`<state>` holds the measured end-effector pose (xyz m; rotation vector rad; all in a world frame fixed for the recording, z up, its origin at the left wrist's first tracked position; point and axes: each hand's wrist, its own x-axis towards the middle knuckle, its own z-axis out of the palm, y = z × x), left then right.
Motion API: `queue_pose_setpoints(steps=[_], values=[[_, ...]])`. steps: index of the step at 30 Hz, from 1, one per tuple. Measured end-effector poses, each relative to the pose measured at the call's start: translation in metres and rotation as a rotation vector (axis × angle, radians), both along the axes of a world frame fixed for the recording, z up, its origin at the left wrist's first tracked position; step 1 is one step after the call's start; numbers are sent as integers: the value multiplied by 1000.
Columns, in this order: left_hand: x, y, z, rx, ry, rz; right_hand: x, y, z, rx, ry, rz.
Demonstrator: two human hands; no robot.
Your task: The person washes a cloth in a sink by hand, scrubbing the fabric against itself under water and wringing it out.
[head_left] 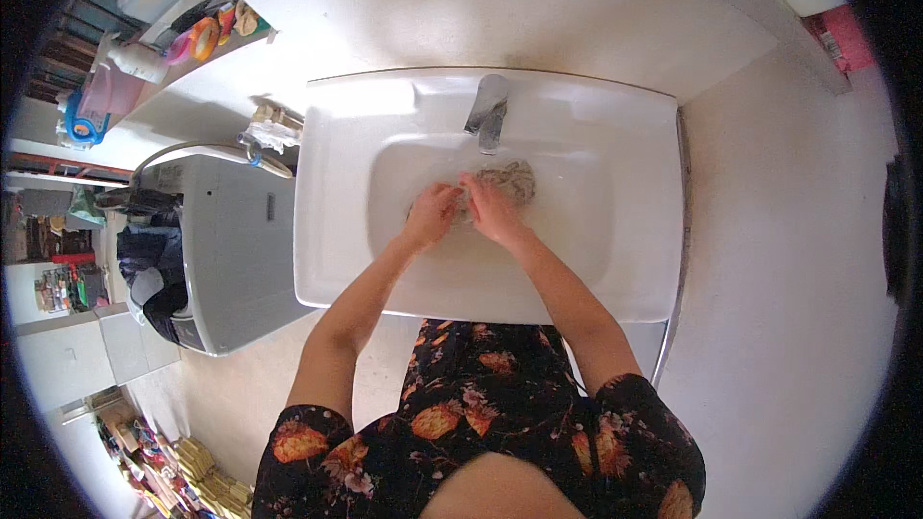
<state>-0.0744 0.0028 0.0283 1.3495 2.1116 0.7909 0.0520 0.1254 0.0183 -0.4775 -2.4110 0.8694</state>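
Both my hands are down in the basin of a white sink (332,221). A wet, crumpled grey-beige cloth (516,180) lies there, bunched mostly beyond and to the right of my fingers. My left hand (435,213) is curled, its fingers pinching the cloth's left part. Right beside it, my right hand (492,209) has its fingers bent down over the cloth, gripping it. Parts of the cloth are hidden under both hands. Just beyond them stands the chrome tap (487,108), its spout above the basin.
Left of the sink is a grey-white washing machine (240,250) with dark clothes (149,264) at its front. A hose (192,147) runs across its top. Bottles and orange-handled scissors (204,38) sit on the ledge at upper left. A wall closes off the right side.
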Motion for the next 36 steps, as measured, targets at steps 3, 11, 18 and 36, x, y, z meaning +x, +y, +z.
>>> queue_pose_setpoints(steps=[3, 11, 18, 36], values=[[10, -5, 2, 79, -113, 73, 0, -7, -31, -55, -354, 0], [27, -37, 6, 291, -574, 159, -3, -32, 139, -673, -39, 197], [15, -22, 10, 546, -1271, 446, 38, 22, 125, -1365, 192, -108], [12, -37, 109, 674, -1512, 423, 15, 20, -29, -570, -921, -38]])
